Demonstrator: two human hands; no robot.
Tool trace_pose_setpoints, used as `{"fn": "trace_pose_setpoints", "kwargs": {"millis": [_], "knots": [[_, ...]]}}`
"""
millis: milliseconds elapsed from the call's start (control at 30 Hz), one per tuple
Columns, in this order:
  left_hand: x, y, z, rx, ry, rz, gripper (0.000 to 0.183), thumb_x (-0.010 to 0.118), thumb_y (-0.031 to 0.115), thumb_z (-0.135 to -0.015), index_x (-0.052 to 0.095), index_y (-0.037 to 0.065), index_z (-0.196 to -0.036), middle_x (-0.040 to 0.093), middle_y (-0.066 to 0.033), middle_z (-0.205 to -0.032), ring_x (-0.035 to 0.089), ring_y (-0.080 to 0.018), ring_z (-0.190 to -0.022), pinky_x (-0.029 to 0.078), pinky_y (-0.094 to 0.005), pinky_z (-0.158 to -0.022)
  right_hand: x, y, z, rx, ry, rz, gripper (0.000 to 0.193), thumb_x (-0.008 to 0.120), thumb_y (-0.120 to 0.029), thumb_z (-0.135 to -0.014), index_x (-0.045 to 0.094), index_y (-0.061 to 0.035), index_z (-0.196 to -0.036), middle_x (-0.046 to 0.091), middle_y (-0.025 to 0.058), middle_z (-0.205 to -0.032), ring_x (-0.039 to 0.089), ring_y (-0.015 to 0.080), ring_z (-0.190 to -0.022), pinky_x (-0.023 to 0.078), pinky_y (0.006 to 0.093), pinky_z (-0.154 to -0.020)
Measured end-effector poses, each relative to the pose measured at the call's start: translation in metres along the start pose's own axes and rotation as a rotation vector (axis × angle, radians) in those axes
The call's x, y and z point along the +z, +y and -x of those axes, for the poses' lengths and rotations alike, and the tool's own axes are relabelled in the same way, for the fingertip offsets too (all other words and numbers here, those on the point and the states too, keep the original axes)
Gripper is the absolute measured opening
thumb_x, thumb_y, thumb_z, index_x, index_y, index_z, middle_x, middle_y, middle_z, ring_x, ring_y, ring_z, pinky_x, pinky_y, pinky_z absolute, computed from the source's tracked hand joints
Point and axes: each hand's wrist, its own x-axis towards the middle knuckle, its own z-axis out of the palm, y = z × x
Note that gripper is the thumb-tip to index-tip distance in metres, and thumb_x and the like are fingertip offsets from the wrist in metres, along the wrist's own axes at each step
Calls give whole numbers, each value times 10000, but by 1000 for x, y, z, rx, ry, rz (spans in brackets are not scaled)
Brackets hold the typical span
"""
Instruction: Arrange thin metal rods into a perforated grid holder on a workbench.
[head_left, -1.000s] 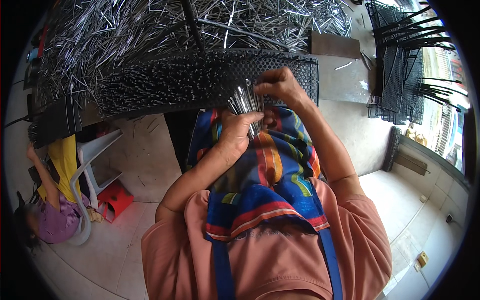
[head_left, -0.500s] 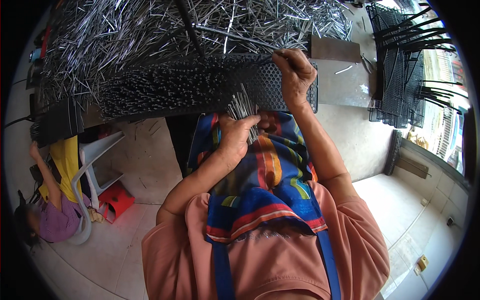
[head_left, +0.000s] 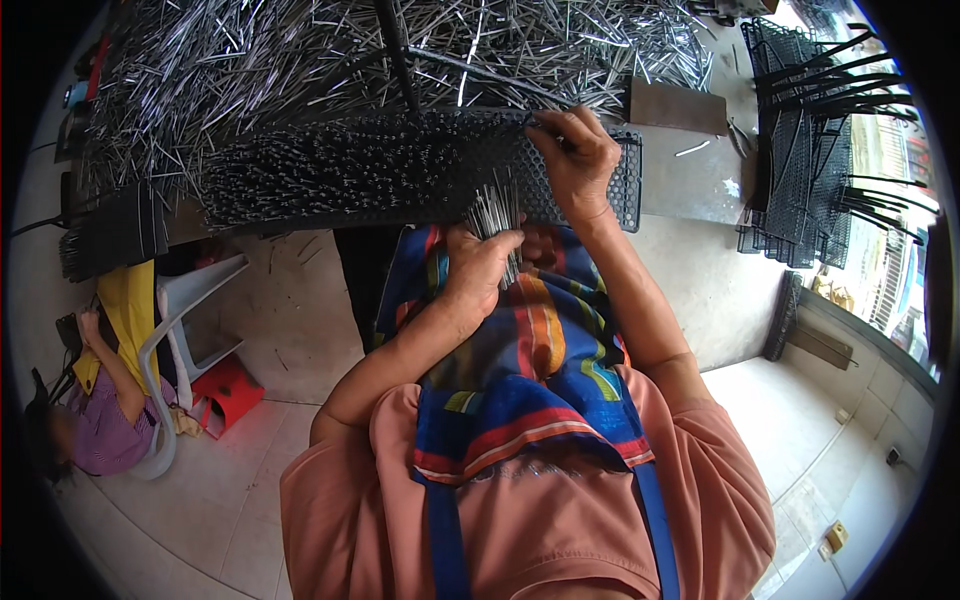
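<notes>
Steel pins (head_left: pixel 494 212), thin and bright, stand in a tight bundle in the left hand (head_left: pixel 482 268), whose fingers are curled closed around their lower ends just below the near edge of the black tray (head_left: pixel 330 175). That tray is a long perforated plate lying across the workbench, and most of its holes left of the hands already carry upright pins; the stretch at its right end shows bare holes. The right hand (head_left: pixel 572 160) rests on top of the tray toward that right end, thumb and forefinger pressed together at the tray's far edge; whether a single pin sits between them is too small to tell. Beyond the tray lies a wide loose heap of pins (head_left: pixel 330 60), spread over the bench. Right of the tray sits a flat brown board (head_left: pixel 678 105), and farther right a stack of black wire racks (head_left: pixel 815 150). Below the tray hangs the person's striped, many-coloured apron (head_left: pixel 530 370). Left of the tray, lower down on the floor, another person (head_left: pixel 100 400) sits by a white plastic chair (head_left: pixel 190 320) and a small red stool (head_left: pixel 232 392).
</notes>
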Motion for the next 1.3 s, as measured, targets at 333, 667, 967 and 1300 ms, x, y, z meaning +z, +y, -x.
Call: {"fn": "trace_pose_setpoints", "kwargs": {"millis": [333, 667, 967, 1300], "knots": [[5, 8, -1, -3, 15, 146, 294, 587, -131, -782, 576, -55, -1065, 700, -169, -863, 717, -274, -671, 602, -346, -562, -19, 4, 1, 217, -376, -93, 102, 742, -56, -770, 713, -6, -853, 636, 63, -672, 622, 137, -636, 477, 296, -579], [7, 8, 8, -41, -26, 110, 220, 622, -54, -827, 651, 3, -1038, 711, -120, -885, 717, -224, -749, 609, -347, -637, -37, 6, 18, 785, -335, -621, 72, 723, -72, -832, 700, -10, -860, 609, -6, -681, 463, 17, -564, 327, 196, -489], [-26, -13, 25, -76, -303, -208, 215, 581, -73, -818, 639, -36, -1022, 702, -139, -900, 700, -205, -759, 594, -336, -701, -26, 22, -8, 188, 187, -519, 58, 708, 70, -791, 701, 26, -829, 637, 19, -808, 535, 59, -690, 411, 195, -598], [-16, -6, 15, -87, -70, -131, 195, 621, -32, -836, 646, -26, -1029, 717, -161, -868, 709, -223, -700, 579, -305, -626, -10, 28, 7, 128, 73, -317, 111, 730, 86, -753, 712, 22, -842, 680, 60, -844, 619, 106, -775, 480, 228, -677]]}}
